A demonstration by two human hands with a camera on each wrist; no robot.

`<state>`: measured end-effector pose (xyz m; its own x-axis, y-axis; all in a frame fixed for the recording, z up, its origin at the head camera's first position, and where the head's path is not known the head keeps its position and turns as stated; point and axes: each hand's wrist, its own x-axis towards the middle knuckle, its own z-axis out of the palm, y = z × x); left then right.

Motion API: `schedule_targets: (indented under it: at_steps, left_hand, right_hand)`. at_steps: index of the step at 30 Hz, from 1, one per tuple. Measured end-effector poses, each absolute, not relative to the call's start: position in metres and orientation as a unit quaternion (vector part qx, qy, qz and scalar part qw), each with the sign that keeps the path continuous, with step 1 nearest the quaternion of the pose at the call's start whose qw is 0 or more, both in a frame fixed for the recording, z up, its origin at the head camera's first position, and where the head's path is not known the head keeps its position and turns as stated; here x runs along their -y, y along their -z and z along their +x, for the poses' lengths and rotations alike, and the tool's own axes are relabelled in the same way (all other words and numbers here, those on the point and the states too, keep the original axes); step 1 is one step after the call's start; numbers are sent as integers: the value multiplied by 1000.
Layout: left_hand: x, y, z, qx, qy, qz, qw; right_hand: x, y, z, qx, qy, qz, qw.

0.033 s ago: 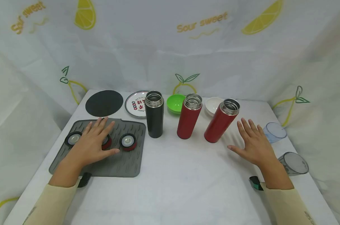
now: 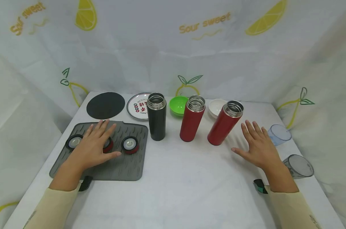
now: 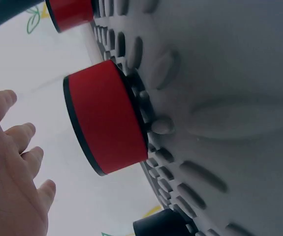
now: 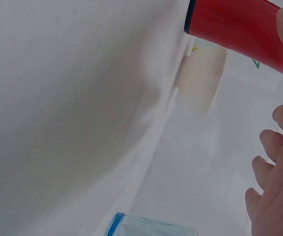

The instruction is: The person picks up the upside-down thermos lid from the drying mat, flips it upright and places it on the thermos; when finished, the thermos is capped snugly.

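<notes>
Splayed and empty, the left hand [image 2: 94,144] hovered over a ridged grey mat [image 2: 125,171], presumably steadying three lids [image 2: 130,145]; a black bottle [image 2: 157,123] and two red bottles [image 2: 191,124] stood uncapped within reach; the right hand [image 2: 258,148], spread, held nothing.

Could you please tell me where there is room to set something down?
In front, the table is bare between the gray mat and right hand. Farther back it is crowded with the plate, black bottle, green bowl, red bottles and white bowl.
</notes>
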<state>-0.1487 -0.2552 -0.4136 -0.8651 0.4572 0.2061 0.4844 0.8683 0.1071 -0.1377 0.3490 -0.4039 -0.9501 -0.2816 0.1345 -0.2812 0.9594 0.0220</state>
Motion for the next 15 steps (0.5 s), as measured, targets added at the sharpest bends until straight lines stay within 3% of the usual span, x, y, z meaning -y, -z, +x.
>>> schedule_targets:
  at_steps: [10, 15]
  left_hand:
    - [285, 412, -152, 957, 131, -236, 109]
    - [329, 412, -151, 970, 196, -133, 54]
  right_hand:
    - [-350, 406, -131, 987, -29, 134, 86]
    - [-340, 401, -127, 990, -89, 102, 50]
